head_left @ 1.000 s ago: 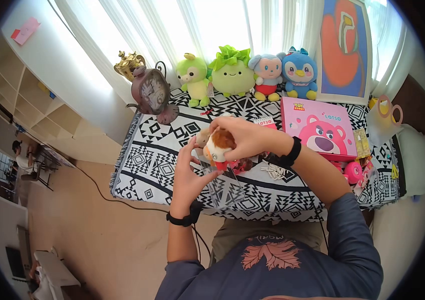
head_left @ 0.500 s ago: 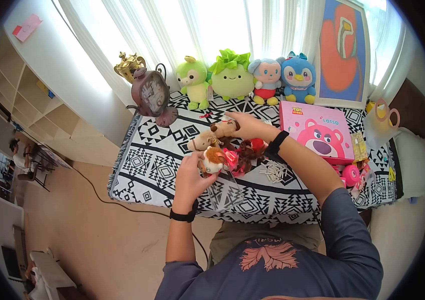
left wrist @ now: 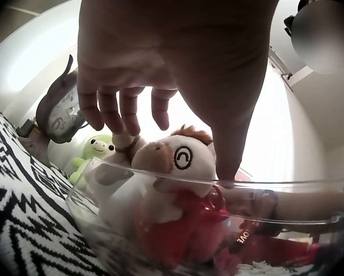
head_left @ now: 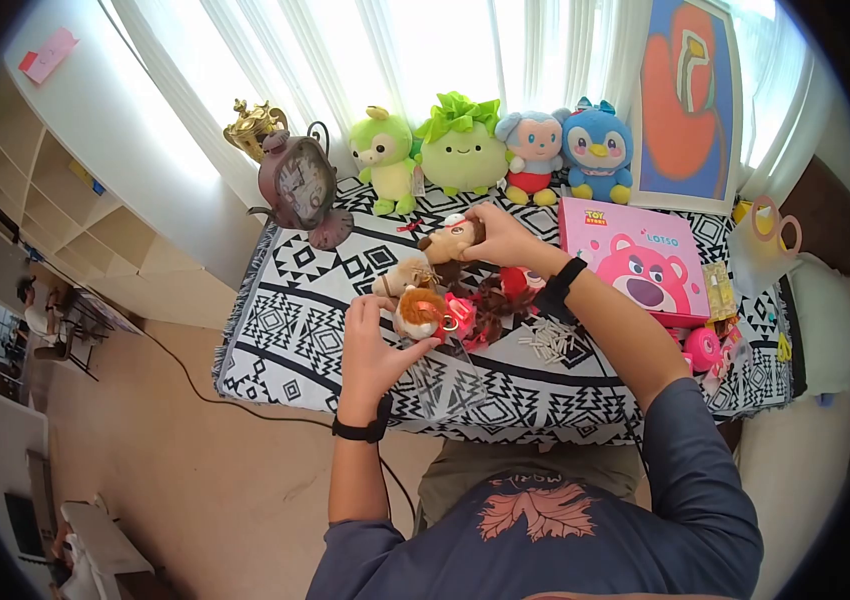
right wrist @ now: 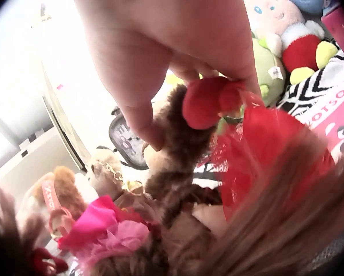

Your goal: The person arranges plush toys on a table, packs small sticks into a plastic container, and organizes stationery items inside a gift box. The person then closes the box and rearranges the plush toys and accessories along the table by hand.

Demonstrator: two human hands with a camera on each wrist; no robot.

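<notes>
My left hand is spread around a small white plush with brown hair. In the left wrist view, the thumb of this hand is beside the winking plush, its fingers hanging apart beyond it; a clear container's rim crosses in front. My right hand pinches a brown plush behind it. The right wrist view shows that hand with thumb and fingers on the dark brown fur, near a red ball-shaped part. A beige plush sits between the hands.
Brown-haired, red-dressed toys and white sticks lie right of centre. A pink box stands farther right. Several large plushes line the back, with a clock at left. A clear container is near the front edge.
My right hand has moved from the white plush back to the brown one, which now sits tilted differently. The white plush has come down beside my left hand and turned.
</notes>
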